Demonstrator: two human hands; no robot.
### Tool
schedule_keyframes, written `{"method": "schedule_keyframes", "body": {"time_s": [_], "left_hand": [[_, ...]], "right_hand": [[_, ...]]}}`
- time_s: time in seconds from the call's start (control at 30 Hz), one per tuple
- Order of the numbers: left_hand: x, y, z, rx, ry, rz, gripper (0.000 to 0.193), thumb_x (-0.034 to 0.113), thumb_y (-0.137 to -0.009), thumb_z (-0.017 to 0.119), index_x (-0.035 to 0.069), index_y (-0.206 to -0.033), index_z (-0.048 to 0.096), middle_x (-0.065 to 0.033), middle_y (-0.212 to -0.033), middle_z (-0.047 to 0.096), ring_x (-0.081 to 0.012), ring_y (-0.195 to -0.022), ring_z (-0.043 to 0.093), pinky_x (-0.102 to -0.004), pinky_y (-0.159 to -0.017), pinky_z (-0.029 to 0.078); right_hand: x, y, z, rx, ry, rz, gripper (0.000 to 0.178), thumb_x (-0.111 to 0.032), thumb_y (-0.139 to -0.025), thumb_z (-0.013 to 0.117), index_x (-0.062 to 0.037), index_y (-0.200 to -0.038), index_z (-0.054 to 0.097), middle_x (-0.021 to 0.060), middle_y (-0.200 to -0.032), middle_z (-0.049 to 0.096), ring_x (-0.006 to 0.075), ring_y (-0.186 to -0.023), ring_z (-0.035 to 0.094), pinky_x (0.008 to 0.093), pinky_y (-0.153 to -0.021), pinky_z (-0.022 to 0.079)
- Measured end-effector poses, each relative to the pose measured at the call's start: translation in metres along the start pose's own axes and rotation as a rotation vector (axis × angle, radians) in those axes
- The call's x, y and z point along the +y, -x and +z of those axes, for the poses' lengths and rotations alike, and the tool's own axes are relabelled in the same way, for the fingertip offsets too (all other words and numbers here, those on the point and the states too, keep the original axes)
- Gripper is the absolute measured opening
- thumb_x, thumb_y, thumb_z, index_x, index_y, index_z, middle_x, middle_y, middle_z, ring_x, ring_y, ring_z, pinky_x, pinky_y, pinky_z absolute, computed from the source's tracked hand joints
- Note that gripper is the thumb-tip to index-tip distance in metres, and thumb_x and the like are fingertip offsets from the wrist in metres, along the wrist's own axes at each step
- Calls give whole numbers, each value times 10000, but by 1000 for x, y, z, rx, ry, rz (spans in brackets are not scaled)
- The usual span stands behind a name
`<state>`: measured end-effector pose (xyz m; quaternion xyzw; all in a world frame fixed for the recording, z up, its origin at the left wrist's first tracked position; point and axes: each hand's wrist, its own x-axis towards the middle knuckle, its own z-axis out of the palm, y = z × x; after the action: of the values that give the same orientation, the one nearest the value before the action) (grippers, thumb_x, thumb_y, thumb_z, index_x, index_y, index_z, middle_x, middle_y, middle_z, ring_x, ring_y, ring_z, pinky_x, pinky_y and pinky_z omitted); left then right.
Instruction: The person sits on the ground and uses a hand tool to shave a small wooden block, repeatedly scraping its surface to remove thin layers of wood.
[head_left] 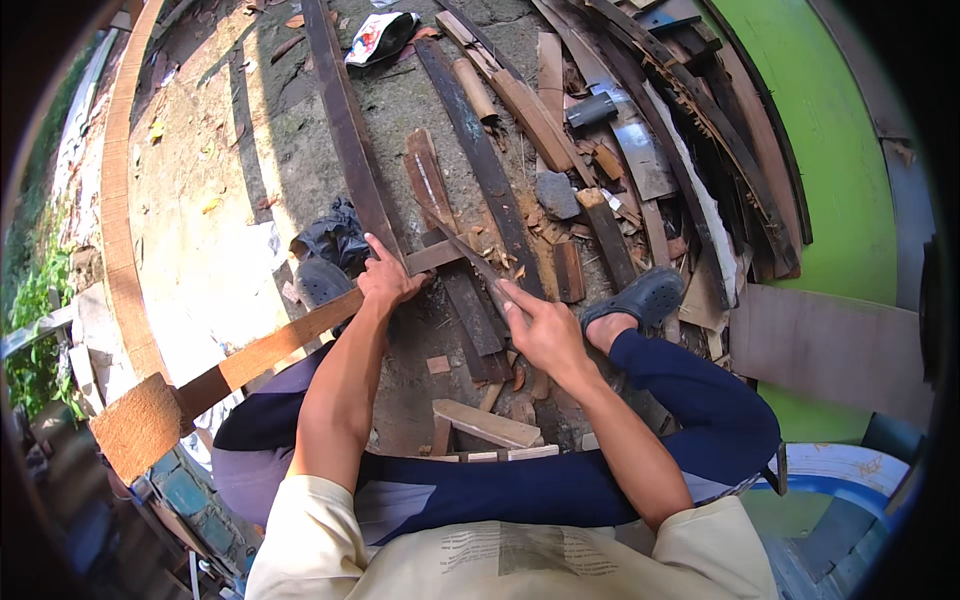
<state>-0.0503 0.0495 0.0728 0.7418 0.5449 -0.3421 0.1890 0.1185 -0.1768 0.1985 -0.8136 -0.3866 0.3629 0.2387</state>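
Head view, right fingers [522,297] gripping dark tool [482,270], left fingers [377,250] holding wooden strip [280,340], lettered cream shirt [515,560]

Green panel [850,180] on the right, greyish-brown board [830,340] across its lower part, weathered planks [755,185] heaped beside it, grey stone [557,195] near a dark cylinder [591,110], white-and-red packet [380,40] at the top, black plastic bag [335,235], green plants [40,335] at far left

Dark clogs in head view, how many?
2: a left clog beside the left hand, and a right clog to the right of the right hand.
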Motion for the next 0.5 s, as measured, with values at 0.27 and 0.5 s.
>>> {"method": "schedule_keyframes", "body": {"time_s": [0.27, 0.5], "left_hand": [[-11, 4, 0, -16, 18, -36, 1469, 685, -781, 786, -80, -1583, -178, -314, -1396, 568, -399, -1219, 650, -483, -1021, 524], [-3, -10, -7, 13, 8, -9, 1476, 693, -777, 787, -82, -1583, -178, -310, -1396, 569, -395, -1221, 651, -473, -1019, 527]], "right_hand": [[-14, 106, -47, 53, -63, 4, 390, -210, -991, 618, -197, -1377, 673, 251, -982, 732, 469, -800, 702, 508, -737, 579], [-14, -29, 37, 83, 28, -22, 366, -261, -1005, 581, -211, -1352, 685, 249, -988, 725, 507, -853, 680, 555, -794, 569]]}}
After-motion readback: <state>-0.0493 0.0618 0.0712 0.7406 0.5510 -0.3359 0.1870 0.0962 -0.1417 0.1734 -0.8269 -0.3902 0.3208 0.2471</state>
